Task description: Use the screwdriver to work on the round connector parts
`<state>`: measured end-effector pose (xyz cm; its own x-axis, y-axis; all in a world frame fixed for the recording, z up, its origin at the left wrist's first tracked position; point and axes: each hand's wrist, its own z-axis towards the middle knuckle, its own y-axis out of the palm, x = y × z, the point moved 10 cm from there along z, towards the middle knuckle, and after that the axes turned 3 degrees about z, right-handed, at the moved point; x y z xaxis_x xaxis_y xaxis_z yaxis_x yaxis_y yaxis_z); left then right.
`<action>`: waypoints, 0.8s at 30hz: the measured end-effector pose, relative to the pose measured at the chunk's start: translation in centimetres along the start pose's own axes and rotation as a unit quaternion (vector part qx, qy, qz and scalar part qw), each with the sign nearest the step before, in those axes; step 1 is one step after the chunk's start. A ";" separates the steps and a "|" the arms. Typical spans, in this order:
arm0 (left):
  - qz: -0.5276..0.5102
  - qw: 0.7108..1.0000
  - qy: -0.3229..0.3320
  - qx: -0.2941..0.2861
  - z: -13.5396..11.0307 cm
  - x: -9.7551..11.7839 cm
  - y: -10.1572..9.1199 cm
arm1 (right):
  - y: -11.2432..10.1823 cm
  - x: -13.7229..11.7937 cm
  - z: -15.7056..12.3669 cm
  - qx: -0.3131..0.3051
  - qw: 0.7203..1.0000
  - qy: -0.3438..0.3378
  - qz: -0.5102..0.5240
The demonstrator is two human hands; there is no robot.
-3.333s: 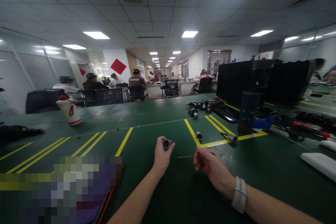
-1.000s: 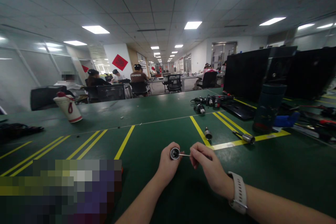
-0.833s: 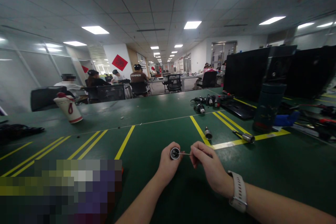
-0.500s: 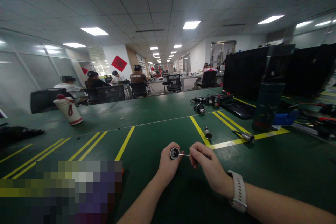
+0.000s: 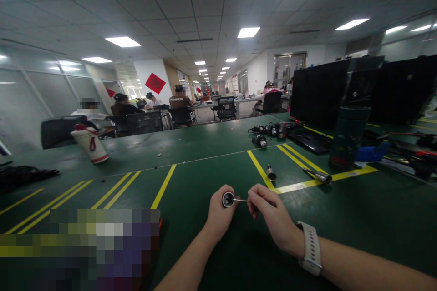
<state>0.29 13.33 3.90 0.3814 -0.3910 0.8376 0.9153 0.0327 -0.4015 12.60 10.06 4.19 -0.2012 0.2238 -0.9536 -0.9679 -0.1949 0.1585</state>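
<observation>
My left hand (image 5: 220,213) is closed around a round metal connector (image 5: 228,199), whose dark open end faces me. My right hand (image 5: 268,207) is closed in a pinch on a thin metal rod (image 5: 241,200), which reaches left to the connector's side. The fingers hide the rod's other end, and I cannot tell whether its tip goes into the connector. Both hands are above the green table, with a pale watch (image 5: 310,248) on my right wrist. Beyond my right hand lie a metal connector (image 5: 271,173) and a longer one (image 5: 322,178).
Several black and silver connectors (image 5: 261,141) lie farther back. A dark bottle (image 5: 348,138) stands at the right before black monitors (image 5: 319,95). A white cup (image 5: 91,144) is at the left, with black cables (image 5: 27,177) nearby. Yellow tape (image 5: 164,186) marks the green table (image 5: 201,163).
Almost nothing differs. Both hands keep their hold on the connector and the rod, and the view has shifted very slightly.
</observation>
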 end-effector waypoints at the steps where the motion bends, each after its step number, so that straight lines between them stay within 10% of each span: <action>1: 0.001 1.000 -0.001 0.001 0.0 0.0 0.0 | 0.1 0.0 0.0 -0.003 1.000 0.002 -0.004; 24: 0.003 1.000 0.009 0.013 -0.1 0.8 -0.4 | 0.2 0.2 0.1 -0.001 0.999 0.021 0.033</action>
<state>0.21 12.93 4.65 0.3839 -0.4072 0.8288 0.9166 0.0591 -0.3955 12.39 10.16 4.02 -0.2583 0.1702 -0.9509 -0.9525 -0.2092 0.2213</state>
